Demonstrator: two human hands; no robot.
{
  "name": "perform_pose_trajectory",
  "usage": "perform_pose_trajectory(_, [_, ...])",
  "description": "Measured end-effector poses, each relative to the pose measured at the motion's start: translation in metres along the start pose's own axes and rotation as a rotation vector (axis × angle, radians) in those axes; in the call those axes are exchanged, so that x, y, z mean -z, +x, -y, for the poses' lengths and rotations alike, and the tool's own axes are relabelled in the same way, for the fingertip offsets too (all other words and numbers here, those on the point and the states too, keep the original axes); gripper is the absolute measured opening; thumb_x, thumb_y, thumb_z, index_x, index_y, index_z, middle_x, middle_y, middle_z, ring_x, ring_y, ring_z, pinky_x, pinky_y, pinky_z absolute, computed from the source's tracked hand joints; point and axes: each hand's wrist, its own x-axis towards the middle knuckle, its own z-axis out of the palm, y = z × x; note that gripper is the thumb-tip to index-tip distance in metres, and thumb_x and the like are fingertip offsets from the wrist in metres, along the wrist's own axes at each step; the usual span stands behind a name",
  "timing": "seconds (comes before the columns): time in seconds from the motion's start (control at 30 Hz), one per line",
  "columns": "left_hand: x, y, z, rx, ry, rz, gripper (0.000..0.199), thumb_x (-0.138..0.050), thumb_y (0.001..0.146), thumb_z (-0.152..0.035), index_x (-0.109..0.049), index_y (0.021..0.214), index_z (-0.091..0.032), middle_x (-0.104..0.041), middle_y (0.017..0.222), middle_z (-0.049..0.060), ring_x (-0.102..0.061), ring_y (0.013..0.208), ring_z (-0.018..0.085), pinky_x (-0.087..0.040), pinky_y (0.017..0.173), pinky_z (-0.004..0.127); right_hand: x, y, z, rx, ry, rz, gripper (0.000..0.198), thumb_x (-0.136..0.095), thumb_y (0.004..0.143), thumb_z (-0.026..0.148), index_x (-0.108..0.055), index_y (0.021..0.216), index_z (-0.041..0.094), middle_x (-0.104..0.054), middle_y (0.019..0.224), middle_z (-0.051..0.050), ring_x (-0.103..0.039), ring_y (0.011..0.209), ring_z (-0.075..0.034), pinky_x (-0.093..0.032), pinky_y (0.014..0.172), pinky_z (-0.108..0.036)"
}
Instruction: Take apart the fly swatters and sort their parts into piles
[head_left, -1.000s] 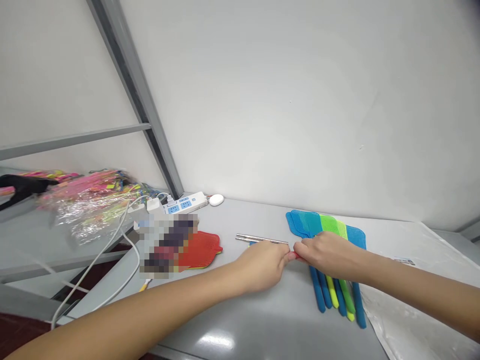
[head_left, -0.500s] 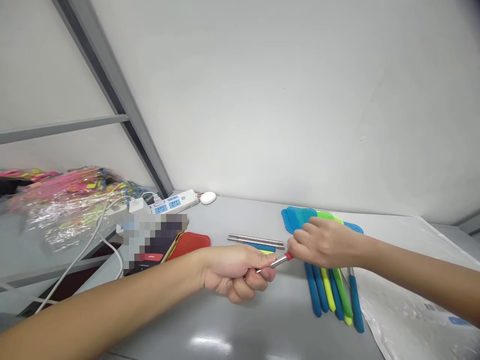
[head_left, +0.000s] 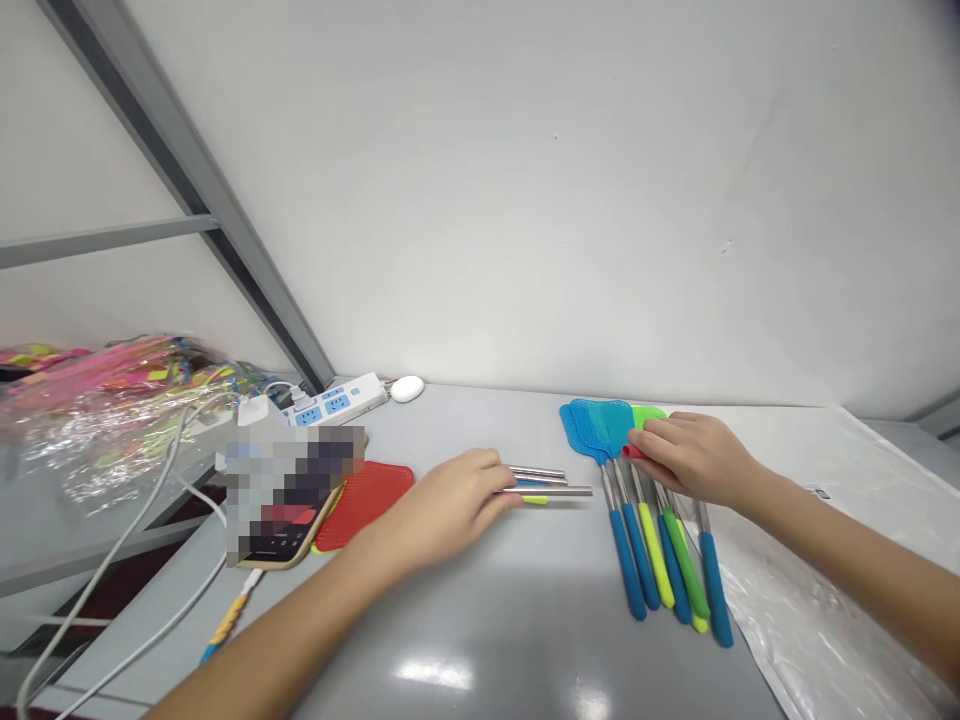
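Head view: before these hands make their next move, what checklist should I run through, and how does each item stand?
1. Left hand has a metal rod: ok, fingers at one end.
2. Right hand has the red piece: ok, in its fingers.
3. Rod lifted off the table: cannot tell.
4. Swatter handles set side by side: ok, right of the rod.
5. Phone well clear of the red swatter head: not ok, against or over its edge.
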Motion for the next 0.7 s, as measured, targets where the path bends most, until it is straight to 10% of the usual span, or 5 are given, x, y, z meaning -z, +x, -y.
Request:
perform_pose_trajectory(0.13, [-0.027, 0.001, 0.003, -0.153, 0.2, -0.09, 0.029, -0.038, 0.1, -0.035, -0.062, 0.098, -0.02, -0.058, 0.09, 0.005, -0.051, 0.085, 0.019, -0.036, 0.076, 0.033, -0.031, -0.019, 0.001, -0.251, 0.08, -0.184, 0.018, -0.048, 0.095, 0.029, -0.059, 0.084, 0.021, -0.059, 0.063, 0.001, -0.05, 0.055, -0.012, -0.03, 0.053, -0.025])
perform_pose_trajectory(0.43, [-0.03, 0.008, 0.024, -0.017, 0.273, -0.245, 0.027, -0.034, 0.1, -0.026, -0.06, 0.104, -0.02, -0.057, 0.093, 0.005, -0.05, 0.091, 0.02, -0.029, 0.1, 0.047, -0.05, -0.035, -0.007, -0.562, 0.241, -0.039, 0.027, -0.043, 0.095, 0.042, -0.062, 0.098, 0.023, -0.069, 0.07, 0.0, -0.062, 0.058, -0.017, -0.039, 0.054, -0.026])
perform_pose_trajectory(0.7, [-0.017, 0.039, 0.055, 0.023, 0.201, -0.074, 0.029, -0.037, 0.098, -0.029, -0.065, 0.099, -0.026, -0.059, 0.09, 0.002, -0.051, 0.095, 0.021, -0.021, 0.105, 0.058, -0.057, -0.039, -0.009, -0.706, 0.324, -0.1, 0.03, -0.043, 0.094, 0.047, -0.062, 0.094, 0.023, -0.066, 0.065, 0.0, -0.06, 0.054, -0.017, -0.04, 0.053, -0.026])
